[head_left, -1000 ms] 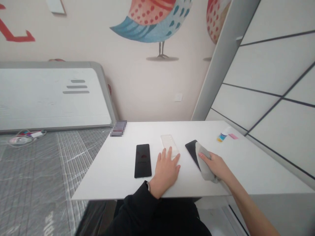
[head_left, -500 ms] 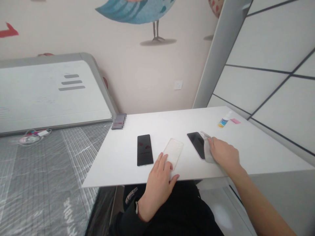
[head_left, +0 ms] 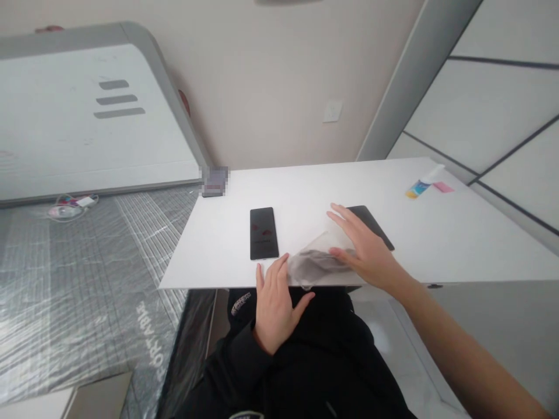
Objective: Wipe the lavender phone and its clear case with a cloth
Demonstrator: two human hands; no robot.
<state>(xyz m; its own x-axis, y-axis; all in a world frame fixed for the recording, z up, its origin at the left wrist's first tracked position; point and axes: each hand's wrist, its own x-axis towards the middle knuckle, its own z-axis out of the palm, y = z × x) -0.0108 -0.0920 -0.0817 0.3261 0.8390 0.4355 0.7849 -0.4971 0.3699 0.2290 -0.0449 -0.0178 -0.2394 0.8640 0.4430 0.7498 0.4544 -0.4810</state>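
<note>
My left hand rests at the table's front edge with its fingers spread, fingertips beside a grey cloth. The cloth lies crumpled near the edge, over or against the clear phone case, whose outline is faint and mostly hidden. Over the cloth's right end is my right hand, fingers apart; whether it touches the cloth I cannot tell. Behind that hand, a dark phone lies partly covered from view. Another black phone lies face up to the left, its screen reflecting red shapes.
The white table carries a small bottle with a blue and yellow label and a pink slip at the far right. A blurred-out dark item sits at the back left corner. A wall stands behind.
My right hand has moved left from the right phone and let go of the cloth, which now lies by the clear case. My left hand has come off the case. The view has tilted down.
</note>
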